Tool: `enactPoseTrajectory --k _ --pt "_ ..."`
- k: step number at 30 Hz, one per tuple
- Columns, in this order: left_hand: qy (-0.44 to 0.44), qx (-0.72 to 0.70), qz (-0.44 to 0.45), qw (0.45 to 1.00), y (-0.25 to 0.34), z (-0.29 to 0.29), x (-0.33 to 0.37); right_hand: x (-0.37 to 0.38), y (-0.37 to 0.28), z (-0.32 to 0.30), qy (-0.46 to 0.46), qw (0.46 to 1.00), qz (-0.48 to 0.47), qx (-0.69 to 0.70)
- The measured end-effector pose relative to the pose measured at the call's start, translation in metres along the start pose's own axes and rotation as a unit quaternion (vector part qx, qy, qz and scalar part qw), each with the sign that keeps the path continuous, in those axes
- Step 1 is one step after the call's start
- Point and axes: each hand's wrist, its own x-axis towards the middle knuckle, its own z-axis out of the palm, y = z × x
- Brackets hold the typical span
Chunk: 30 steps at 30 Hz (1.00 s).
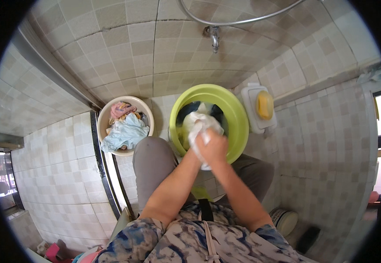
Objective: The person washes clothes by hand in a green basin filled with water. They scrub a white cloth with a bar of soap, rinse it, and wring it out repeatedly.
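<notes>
A wet white cloth [204,119] is bunched up over the near side of a lime-green tub [238,127] between my knees. My right hand [214,147] is closed on the cloth, its outline slightly blurred. Against it, my left hand [195,153] grips the same cloth; the right hand and the folds cover most of its fingers. One end of the cloth hangs below my hands at the tub's near rim. Inside the tub, dark fabric [190,109] and something yellowish-green lie under and beside the cloth.
Left of the tub stands a cream basin [149,105] heaped with pink and light-blue clothes [127,133]. A white box-shaped container [252,101] with a yellow soap-like bar [265,105] stands to the right. A tap [215,39] and a shower hose [243,21] are on the tiled wall ahead.
</notes>
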Motion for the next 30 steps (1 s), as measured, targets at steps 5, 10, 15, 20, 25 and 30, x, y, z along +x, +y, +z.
enactPoseTrajectory --k 5,10,15,20,25,30 --pt "0.032 -0.056 -0.142 0.988 0.012 0.021 -0.011 0.056 0.086 -0.010 0.037 0.995 0.089 -0.013" --pt "-0.103 0.314 0.146 0.932 0.020 0.022 -0.018 0.026 0.100 -0.025 -0.061 0.763 0.277 0.581" --pt "-0.108 0.573 0.263 0.768 0.016 0.029 -0.036 -0.005 0.115 -0.035 -0.141 0.644 0.302 0.688" --pt "-0.127 0.624 0.237 0.734 -0.003 0.018 -0.016 0.000 0.110 -0.026 -0.080 0.743 0.334 0.574" --pt "-0.001 0.385 0.220 0.896 -0.034 0.007 0.015 0.015 0.092 -0.044 0.007 0.781 0.286 0.556" --pt "0.057 0.055 -0.167 0.983 0.006 0.019 0.004 0.001 0.056 -0.058 -0.033 0.863 0.265 0.428"
